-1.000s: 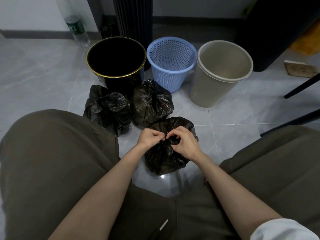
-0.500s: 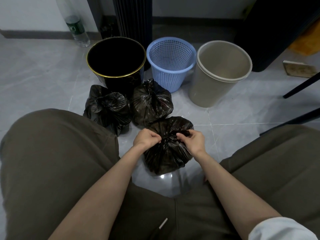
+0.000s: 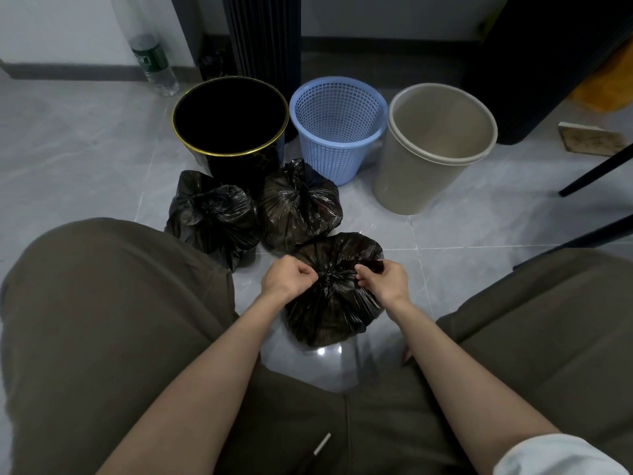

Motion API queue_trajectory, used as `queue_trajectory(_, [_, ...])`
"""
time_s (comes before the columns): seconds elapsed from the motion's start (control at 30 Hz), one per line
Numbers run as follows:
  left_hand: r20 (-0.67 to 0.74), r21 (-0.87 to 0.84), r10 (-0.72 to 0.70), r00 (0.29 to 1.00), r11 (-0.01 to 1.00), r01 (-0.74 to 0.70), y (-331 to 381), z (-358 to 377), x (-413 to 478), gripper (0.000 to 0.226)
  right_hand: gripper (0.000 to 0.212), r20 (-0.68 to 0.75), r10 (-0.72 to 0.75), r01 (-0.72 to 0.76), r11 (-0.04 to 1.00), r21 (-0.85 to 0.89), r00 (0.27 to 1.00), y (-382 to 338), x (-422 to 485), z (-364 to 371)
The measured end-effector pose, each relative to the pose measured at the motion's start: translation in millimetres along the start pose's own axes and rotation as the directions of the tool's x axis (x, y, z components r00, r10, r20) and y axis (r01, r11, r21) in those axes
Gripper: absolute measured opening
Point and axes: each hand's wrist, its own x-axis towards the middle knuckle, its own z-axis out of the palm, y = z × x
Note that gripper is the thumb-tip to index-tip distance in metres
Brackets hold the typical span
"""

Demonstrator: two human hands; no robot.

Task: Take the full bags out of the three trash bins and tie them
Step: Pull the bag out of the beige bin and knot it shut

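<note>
Third bag [image 3: 334, 303] on floor: left hand [image 3: 286, 281] and right hand [image 3: 385, 281] flank its knot [image 3: 329, 278], equally near, each apparently pinching a tail, pull axis crosswise.

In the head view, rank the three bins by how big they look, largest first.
1. Beige bin and black bin: about alike in this view, so I won't rank them.
2. Blue basket: plainly the smallest.
All three stand in one row, so nearness hardly skews it.

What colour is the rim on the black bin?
Gold: a thin gold rim rings the black bin, best seen in the head view.
</note>
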Motion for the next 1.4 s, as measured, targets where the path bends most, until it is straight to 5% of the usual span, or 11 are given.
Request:
queue_trajectory(0.2, [-0.073,0.058,-0.012,0.997,0.998,0.017,5.3,-1.4,-5.2,0.014,0.021,-0.035,0.027,-0.024,0.997,0.071,0.999,2.4,1.4,1.4])
queue_trajectory(0.3, [-0.049,0.034,-0.009,0.999,0.999,0.011,1.1,-0.6,-2.0,0.013,0.014,-0.008,-0.113,0.109,0.969,-0.221,0.994,-1.1,-1.4,-2.2])
queue_trajectory(0.4, [-0.015,-0.02,0.0,1.0,1.0,0.0,-2.7,1.1,2.2,0.012,0.012,0.124,-0.4,0.378,0.656,-0.653,0.908,-7.7,-5.7,-5.4])
queue_trajectory(0.47, [-0.035,-0.05,-0.016,0.999,0.999,0.014,-4.0,1.5,5.0,0.014,0.029,0.264,-0.499,0.519,0.484,-0.705,0.825,-17.3,-9.6,1.3])
queue_trajectory(0.6, [-0.055,-0.082,-0.056,0.997,0.995,0.051,-10.6,2.8,10.4,0.015,0.051,0.524,-0.39,0.639,0.275,-0.719,0.757,-23.9,-16.6,21.4])
queue_trajectory(0.8, [0.06,-0.213,-0.158,0.986,0.963,0.167,-20.7,6.7,10.3,0.031,0.044,0.556,-0.336,0.616,0.103,-0.781,0.76,-12.6,-13.6,35.4])
queue_trajectory(0.97, [0.106,-0.3,-0.091,0.99,0.947,0.119,-9.2,4.7,4.9,0.032,0.03,0.496,-0.305,0.56,0.174,-0.81,0.813,-12.3,-6.4,28.5])
queue_trajectory(1.4, [0.07,-0.441,0.153,0.986,0.891,-0.107,45.3,-13.4,3.1,0.034,0.02,-0.03,-0.261,0.177,0.733,-0.656,0.965,-31.7,39.0,-30.8])
